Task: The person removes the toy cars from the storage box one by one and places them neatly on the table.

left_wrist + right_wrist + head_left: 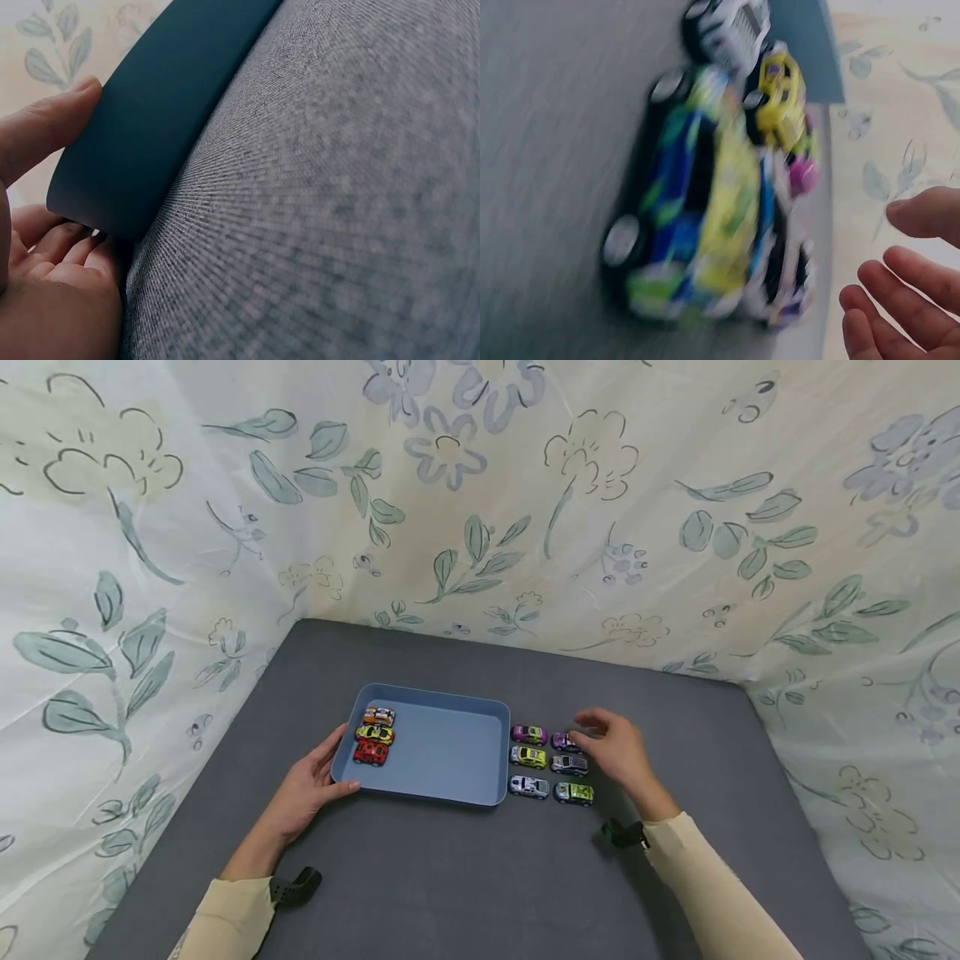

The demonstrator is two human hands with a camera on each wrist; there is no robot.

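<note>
My left hand (303, 789) holds the near left corner of a blue tray (450, 695), thumb on the front wall and fingers along the left side. In the left wrist view the thumb (79, 94) presses the tray's outer wall (142, 127), with the other fingers bent at its corner. My right hand (617, 747) hovers at a purple toy car (562, 742), which it partly covers. Thumb and fingers are apart with nothing between them in the right wrist view, beside a blurred green and blue toy car (705, 202).
Inside the tray's left end stand an orange-white car (379, 716), a yellow car (374, 734) and a red car (371, 752). Right of it are a purple-green car (529, 734), a lime car (528, 757), a silver car (529, 787) and a dark grey car (569, 765). Floral cloth surrounds the table.
</note>
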